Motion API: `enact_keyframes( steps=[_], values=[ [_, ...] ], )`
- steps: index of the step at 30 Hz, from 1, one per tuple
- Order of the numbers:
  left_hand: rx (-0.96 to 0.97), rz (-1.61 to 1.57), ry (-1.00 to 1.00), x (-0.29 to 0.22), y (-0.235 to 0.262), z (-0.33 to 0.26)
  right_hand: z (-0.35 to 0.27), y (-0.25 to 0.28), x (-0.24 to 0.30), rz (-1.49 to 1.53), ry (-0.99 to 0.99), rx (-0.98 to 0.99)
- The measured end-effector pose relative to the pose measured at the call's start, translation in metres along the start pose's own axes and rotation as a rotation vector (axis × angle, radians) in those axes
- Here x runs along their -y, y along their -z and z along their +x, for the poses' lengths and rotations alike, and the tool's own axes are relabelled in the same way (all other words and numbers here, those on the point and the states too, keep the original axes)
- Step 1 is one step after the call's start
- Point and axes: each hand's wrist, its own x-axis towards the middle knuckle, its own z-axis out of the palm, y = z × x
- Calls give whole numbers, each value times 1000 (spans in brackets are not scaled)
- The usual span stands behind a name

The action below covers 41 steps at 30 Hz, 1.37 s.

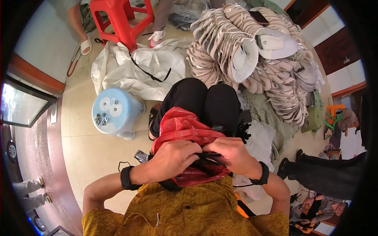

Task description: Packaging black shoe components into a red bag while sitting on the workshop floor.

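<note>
Head view: we sit w/ a red plastic bag (185, 128) on our lap, over the black trousers (204, 102), just in front of the yellow patterned shirt (189, 208). Left hand (173, 157) is curled, fingers closed on the bag's mouth and on a bunch of black cords (208, 159). Right hand (234, 155) is likewise closed, pinching the same cords and the bag edge; the hands nearly touch. Black wristbands on both wrists.

Risks, as we judge them: the thin bag could tear if we pull the cords hard against the film; the bag could slide off our knees since only the hands steady it; cords may tangle, as they're bunched tight. More black cords (242, 131) lie loose by the right knee and could get kicked.

Surface & room: pale tiled floor (82, 145). Light blue plastic stool (114, 114) to our left w/ small metal parts on top. White sack (134, 69) ahead, red stool (120, 19) beyond it. Big heap of beige-and-white shoe uppers (252, 51) ahead-right. Other people sit at the right rim; sandalled feet at top left.
</note>
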Motion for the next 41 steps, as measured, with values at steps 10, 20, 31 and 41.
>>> enact_keyframes(
  steps=[10, 20, 31, 41],
  values=[
    [283, -1036, 489, 1, 5, 7, 4, 7, 9, 393, -139, -104],
    [-15, -717, 185, -23, 5, 14, 3, 22, 17, 403, -171, -228],
    [-110, -988, 156, -14, 16, 8, 26, 12, 23, -21, 87, -291],
    [-279, -657, 132, 26, 26, 5, 64, 15, 10, 184, 137, -161]
  ],
)
